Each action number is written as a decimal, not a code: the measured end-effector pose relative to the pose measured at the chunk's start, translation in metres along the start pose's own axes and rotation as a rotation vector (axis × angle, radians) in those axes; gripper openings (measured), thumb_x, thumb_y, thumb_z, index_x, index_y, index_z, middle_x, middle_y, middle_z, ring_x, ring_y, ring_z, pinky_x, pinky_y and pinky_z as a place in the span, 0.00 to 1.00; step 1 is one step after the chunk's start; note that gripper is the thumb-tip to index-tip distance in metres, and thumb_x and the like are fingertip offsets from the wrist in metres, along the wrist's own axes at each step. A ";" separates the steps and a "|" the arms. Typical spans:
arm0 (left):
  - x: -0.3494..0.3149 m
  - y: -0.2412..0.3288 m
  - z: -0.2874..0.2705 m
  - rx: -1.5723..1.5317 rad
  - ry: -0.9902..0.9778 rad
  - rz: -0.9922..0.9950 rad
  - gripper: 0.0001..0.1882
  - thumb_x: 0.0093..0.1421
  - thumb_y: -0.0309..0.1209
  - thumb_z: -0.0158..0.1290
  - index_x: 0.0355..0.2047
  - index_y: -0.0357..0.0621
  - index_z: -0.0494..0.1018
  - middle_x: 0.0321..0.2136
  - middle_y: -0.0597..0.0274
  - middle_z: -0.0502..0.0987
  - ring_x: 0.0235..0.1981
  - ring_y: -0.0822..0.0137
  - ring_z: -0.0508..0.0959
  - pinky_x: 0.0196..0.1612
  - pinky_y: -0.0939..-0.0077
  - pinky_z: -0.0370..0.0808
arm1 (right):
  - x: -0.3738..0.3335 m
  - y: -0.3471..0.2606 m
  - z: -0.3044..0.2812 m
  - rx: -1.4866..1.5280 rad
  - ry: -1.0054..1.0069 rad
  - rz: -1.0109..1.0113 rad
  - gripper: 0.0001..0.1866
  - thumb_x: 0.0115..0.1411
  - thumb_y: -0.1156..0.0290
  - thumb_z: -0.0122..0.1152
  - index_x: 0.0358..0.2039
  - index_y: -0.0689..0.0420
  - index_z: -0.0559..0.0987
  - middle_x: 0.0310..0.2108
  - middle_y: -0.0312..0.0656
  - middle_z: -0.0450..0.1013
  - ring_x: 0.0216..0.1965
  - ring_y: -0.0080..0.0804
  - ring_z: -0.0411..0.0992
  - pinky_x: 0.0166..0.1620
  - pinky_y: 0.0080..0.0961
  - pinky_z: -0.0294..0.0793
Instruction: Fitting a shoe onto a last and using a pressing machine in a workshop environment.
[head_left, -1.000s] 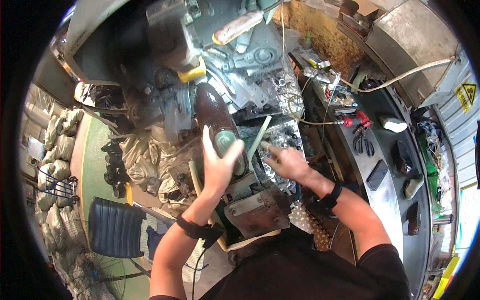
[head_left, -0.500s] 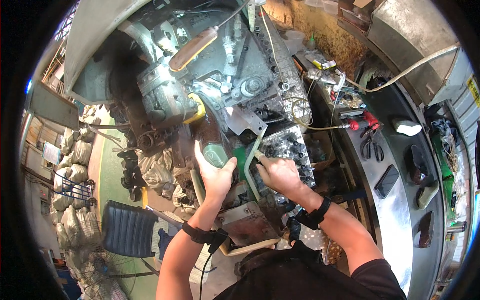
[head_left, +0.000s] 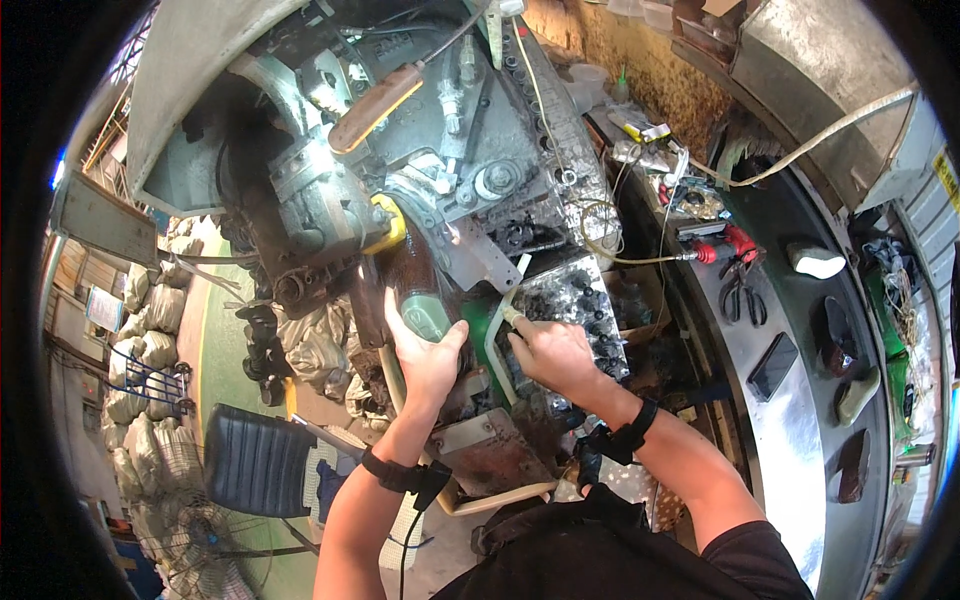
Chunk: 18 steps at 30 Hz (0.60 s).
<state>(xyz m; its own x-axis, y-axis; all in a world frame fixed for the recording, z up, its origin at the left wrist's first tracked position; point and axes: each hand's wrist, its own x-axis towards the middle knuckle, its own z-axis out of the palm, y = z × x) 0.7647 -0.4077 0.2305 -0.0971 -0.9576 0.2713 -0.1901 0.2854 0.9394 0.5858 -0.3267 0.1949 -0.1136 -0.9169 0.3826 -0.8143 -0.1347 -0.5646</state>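
A shoe last [head_left: 426, 314] with a pale green top carries a dark brown shoe upper [head_left: 410, 268] and sits against the machine. My left hand [head_left: 428, 362] is closed around the near end of the last, thumb on its right side. A bent pale green lever [head_left: 494, 338] stands just to the right. My right hand [head_left: 556, 352] is closed on that lever near its upper part, with the forefinger lying along it. A yellow part [head_left: 387, 224] of the machine presses close to the far end of the upper. A flat metal plate [head_left: 482, 258] lies between the upper and the lever.
A wooden-handled tool [head_left: 375, 108] hangs over the machine. On the right, a bench holds a red air tool [head_left: 728, 243], black scissors [head_left: 743, 300] and a phone [head_left: 773, 366]. Several shoes, including a black one [head_left: 834, 335], lie on the belt. A black chair [head_left: 258, 458] stands at left.
The metal plate has shifted slightly down and left, and the lever has turned a little. My right hand moved slightly with the lever. My left hand keeps its hold on the last.
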 end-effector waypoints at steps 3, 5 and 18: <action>-0.002 0.004 -0.001 0.128 0.009 0.010 0.55 0.51 0.16 0.65 0.72 0.39 0.42 0.56 0.51 0.66 0.51 0.62 0.71 0.58 0.69 0.69 | -0.001 -0.001 0.001 0.006 0.000 0.017 0.10 0.62 0.63 0.58 0.36 0.56 0.79 0.21 0.48 0.77 0.23 0.50 0.77 0.27 0.45 0.76; -0.002 0.001 -0.003 0.145 0.005 0.032 0.55 0.51 0.17 0.65 0.72 0.39 0.42 0.56 0.51 0.66 0.53 0.62 0.71 0.58 0.68 0.70 | 0.000 -0.001 0.002 0.015 0.022 0.007 0.10 0.62 0.63 0.59 0.35 0.56 0.79 0.21 0.47 0.77 0.22 0.50 0.77 0.27 0.44 0.76; -0.002 0.004 -0.005 0.094 0.007 -0.016 0.55 0.51 0.18 0.65 0.72 0.39 0.42 0.54 0.52 0.69 0.52 0.64 0.72 0.56 0.70 0.71 | 0.001 -0.004 -0.001 0.004 0.012 0.012 0.11 0.62 0.64 0.59 0.40 0.56 0.81 0.20 0.47 0.77 0.22 0.48 0.77 0.27 0.42 0.76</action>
<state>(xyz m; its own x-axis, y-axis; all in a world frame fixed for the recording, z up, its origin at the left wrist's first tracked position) 0.7689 -0.4045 0.2346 -0.0869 -0.9621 0.2584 -0.2829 0.2725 0.9196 0.5885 -0.3262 0.1984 -0.1304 -0.9140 0.3841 -0.8105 -0.1249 -0.5723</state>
